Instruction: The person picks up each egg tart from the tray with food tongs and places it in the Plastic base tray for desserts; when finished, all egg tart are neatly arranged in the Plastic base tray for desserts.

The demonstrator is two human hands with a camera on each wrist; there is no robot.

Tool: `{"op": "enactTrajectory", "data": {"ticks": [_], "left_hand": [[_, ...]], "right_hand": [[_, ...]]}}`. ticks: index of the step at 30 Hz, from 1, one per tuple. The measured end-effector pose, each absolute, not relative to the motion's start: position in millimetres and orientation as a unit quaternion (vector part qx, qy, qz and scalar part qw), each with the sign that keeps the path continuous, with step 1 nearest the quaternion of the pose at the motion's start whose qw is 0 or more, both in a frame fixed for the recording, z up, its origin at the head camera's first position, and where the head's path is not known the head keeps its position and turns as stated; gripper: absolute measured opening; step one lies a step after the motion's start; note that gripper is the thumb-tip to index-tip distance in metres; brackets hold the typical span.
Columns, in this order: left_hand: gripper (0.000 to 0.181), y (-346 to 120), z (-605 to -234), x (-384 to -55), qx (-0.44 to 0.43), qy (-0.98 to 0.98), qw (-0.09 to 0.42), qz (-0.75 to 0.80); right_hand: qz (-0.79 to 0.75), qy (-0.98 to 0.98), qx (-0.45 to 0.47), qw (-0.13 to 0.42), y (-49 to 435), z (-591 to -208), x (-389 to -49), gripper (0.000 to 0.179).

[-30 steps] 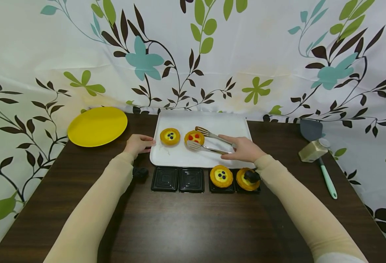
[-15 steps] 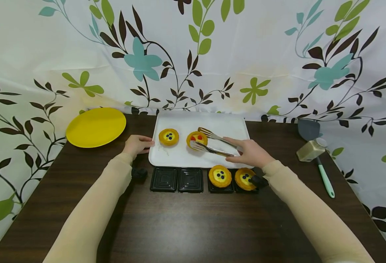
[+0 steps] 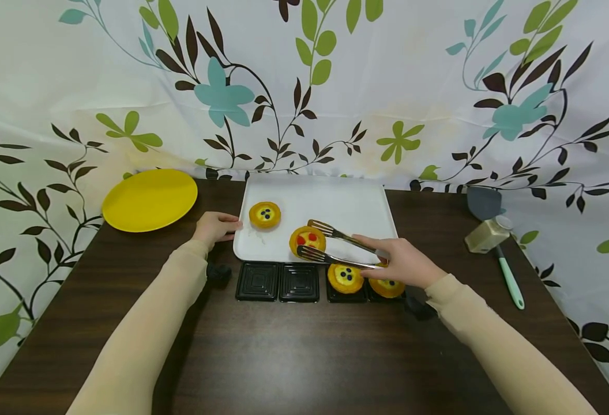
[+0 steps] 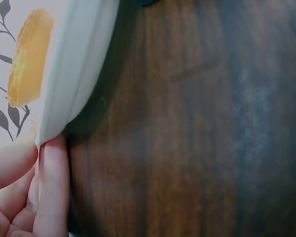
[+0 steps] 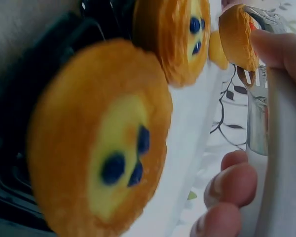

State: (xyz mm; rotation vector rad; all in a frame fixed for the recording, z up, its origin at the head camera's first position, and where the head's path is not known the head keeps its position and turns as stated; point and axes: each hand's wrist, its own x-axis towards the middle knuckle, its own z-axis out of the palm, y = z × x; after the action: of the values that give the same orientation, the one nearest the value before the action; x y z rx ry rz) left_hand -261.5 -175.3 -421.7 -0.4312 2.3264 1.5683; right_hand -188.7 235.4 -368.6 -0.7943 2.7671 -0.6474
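My left hand (image 3: 213, 227) pinches the left rim of a white tray (image 3: 356, 199); in the left wrist view thumb and fingers clasp its edge. My right hand (image 3: 405, 262) grips metal tongs (image 3: 348, 238). Between their slotted ends is a tart with red fruit (image 3: 303, 235), overlapping the tray's front part in the head view. A tart with blue berries (image 3: 264, 215) sits on the tray's left side. Two more blue-berry tarts, one (image 3: 345, 278) beside another (image 3: 387, 287) partly hidden by my right hand, rest on black square holders. In the right wrist view a blue-berry tart (image 5: 98, 143) looms close.
Two bare black square holders (image 3: 257, 281) stand side by side before the tray. At the back left is a yellow plate (image 3: 149, 200). On the right lie a spatula with a mint handle (image 3: 512, 283) and a shaker jar (image 3: 488, 234). A patterned cloth (image 3: 304, 132) hangs behind.
The tongs have moved with the red-fruit tart toward the front edge of the tray, and my right hand has come nearer and to the right. My left hand stays at the tray's rim.
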Motion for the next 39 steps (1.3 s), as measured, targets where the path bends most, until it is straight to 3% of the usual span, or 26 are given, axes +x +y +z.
{"op": "enactTrajectory", "data": {"ticks": [10,39], "left_hand": [[0.041,-172.7,-419.0,-261.1,-0.158,0.81,0.15,0.544],[0.039,-173.5,-421.6,-262.2,-0.16,0.811,0.152,0.542]], "right_hand": [[-0.237,0.92,-0.28,0.135,235.1,-370.4,-167.1,0.074],[-0.153,0.925,-0.339,0.08,227.9,-381.3,-150.7,0.079]]}}
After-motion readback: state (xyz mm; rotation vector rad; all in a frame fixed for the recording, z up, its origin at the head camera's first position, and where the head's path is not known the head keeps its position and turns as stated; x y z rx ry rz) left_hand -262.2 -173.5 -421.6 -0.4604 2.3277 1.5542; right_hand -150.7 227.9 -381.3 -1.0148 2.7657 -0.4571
